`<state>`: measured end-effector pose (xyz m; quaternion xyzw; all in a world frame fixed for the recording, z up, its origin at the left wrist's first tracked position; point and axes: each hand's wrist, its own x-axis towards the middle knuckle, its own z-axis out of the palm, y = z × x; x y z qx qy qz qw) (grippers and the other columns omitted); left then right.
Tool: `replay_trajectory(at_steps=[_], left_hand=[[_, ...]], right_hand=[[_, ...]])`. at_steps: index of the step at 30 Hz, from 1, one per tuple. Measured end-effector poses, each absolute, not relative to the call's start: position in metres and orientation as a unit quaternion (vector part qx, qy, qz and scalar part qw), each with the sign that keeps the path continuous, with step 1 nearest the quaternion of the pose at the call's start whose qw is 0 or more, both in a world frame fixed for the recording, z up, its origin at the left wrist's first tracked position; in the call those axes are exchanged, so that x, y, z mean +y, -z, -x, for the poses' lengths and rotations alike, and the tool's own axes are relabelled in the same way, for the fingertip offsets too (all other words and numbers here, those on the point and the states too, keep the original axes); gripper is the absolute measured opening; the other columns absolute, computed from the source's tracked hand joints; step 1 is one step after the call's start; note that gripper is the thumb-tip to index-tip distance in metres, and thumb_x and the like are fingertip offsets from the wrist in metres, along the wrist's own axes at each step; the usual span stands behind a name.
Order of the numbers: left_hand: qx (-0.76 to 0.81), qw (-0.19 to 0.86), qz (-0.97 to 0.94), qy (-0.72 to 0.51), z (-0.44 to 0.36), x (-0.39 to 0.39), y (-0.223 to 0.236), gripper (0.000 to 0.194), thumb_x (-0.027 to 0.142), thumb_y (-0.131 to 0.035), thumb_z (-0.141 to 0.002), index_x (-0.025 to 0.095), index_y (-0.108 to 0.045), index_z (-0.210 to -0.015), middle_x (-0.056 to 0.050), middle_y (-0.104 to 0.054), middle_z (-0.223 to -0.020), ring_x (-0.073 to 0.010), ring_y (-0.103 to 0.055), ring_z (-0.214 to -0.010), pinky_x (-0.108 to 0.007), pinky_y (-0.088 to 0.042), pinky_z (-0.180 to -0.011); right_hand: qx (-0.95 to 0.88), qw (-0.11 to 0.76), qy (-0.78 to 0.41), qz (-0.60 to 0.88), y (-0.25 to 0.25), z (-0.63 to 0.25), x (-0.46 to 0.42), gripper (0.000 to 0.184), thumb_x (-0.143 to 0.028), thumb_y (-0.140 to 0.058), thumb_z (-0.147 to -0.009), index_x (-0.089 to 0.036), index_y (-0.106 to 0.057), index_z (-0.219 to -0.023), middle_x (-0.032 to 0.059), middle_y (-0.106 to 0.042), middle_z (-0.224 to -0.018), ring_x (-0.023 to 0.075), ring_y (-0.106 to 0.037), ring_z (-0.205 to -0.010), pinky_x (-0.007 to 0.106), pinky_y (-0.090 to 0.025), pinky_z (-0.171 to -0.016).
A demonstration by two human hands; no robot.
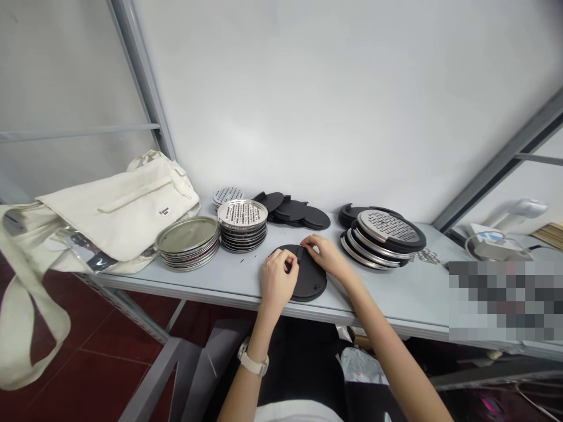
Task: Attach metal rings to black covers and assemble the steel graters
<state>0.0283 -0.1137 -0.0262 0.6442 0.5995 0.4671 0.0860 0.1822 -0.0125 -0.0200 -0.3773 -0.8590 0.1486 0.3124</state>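
Note:
A black round disc point(310, 281) lies on the table near its front edge, with a raised black strip at its far side and a small dark knob near its right front. My left hand point(279, 274) rests over the disc's left part, fingers curled into a pinch; whatever they hold, if anything, is hidden. At the far right edge of the disc, my right hand point(324, 255) has its thumb and fingertips closed on the rim beside the raised strip. A pale watch sits on my left wrist.
Left of the disc stand a stack of perforated metal grater plates point(243, 214) and a stack of round olive-topped lids point(187, 235). Several black discs point(290, 210) lie behind. To the right is a pile of black-rimmed graters point(389, 227). A cream bag point(118, 214) occupies the left end.

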Motion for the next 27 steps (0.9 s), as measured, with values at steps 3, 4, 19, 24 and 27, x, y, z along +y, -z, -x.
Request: replay_trajectory(at_steps=[3, 4, 19, 24, 27], left_hand=[[0.603, 0.086, -0.643, -0.464, -0.0282, -0.1139, 0.0259, 0.011, 0.014, -0.053, -0.084, 0.021, -0.055, -0.075, 0.003, -0.058, -0.076, -0.0113, -0.048, -0.062, -0.025, -0.037, -0.066], [0.604, 0.086, -0.643, -0.463, -0.0282, -0.114, 0.0259, 0.011, 0.014, -0.053, -0.084, 0.021, -0.055, -0.075, 0.003, -0.058, -0.076, -0.0113, -0.048, -0.062, -0.025, -0.037, -0.066], [0.601, 0.091, -0.643, -0.466, -0.0279, -0.1143, 0.0259, 0.011, 0.014, -0.053, -0.084, 0.02, -0.053, -0.075, 0.003, -0.058, -0.076, -0.0112, -0.048, -0.063, -0.025, -0.036, -0.067], [0.602, 0.089, -0.643, -0.464, -0.0279, -0.1146, 0.025, 0.012, 0.014, -0.053, -0.084, 0.021, -0.053, -0.074, 0.003, -0.058, -0.076, -0.0114, -0.048, -0.063, -0.025, -0.036, -0.066], [0.603, 0.093, -0.643, -0.463, -0.0276, -0.1148, 0.0247, 0.012, 0.014, -0.053, -0.084, 0.021, -0.054, -0.075, 0.003, -0.058, -0.076, -0.0116, -0.049, -0.063, -0.025, -0.037, -0.066]], right_hand=[[-0.854, 0.32, -0.153, 0.38, 0.0206, -0.183, -0.0115, 0.016, -0.008, -0.049, -0.08, -0.017, -0.061, -0.084, 0.0066, -0.064, -0.083, 0.0186, -0.061, -0.076, 0.033, -0.049, -0.074], [-0.854, 0.322, -0.154, 0.38, 0.0209, -0.1831, -0.0113, 0.015, -0.009, -0.049, -0.08, -0.017, -0.061, -0.083, 0.0062, -0.064, -0.082, 0.0182, -0.06, -0.075, 0.033, -0.049, -0.074], [-0.853, 0.33, -0.169, 0.367, 0.0206, -0.1824, -0.0131, 0.004, -0.016, -0.05, -0.08, -0.02, -0.052, -0.079, 0.0038, -0.06, -0.08, 0.0171, -0.056, -0.074, 0.032, -0.047, -0.072], [-0.854, 0.331, -0.165, 0.365, 0.0203, -0.1821, -0.0138, 0.005, -0.016, -0.048, -0.081, -0.02, -0.051, -0.08, 0.0039, -0.059, -0.079, 0.0174, -0.055, -0.073, 0.032, -0.047, -0.071], [-0.855, 0.327, -0.164, 0.368, 0.0205, -0.182, -0.0136, 0.005, -0.016, -0.048, -0.081, -0.02, -0.05, -0.079, 0.0038, -0.059, -0.079, 0.0171, -0.056, -0.072, 0.032, -0.048, -0.071]])
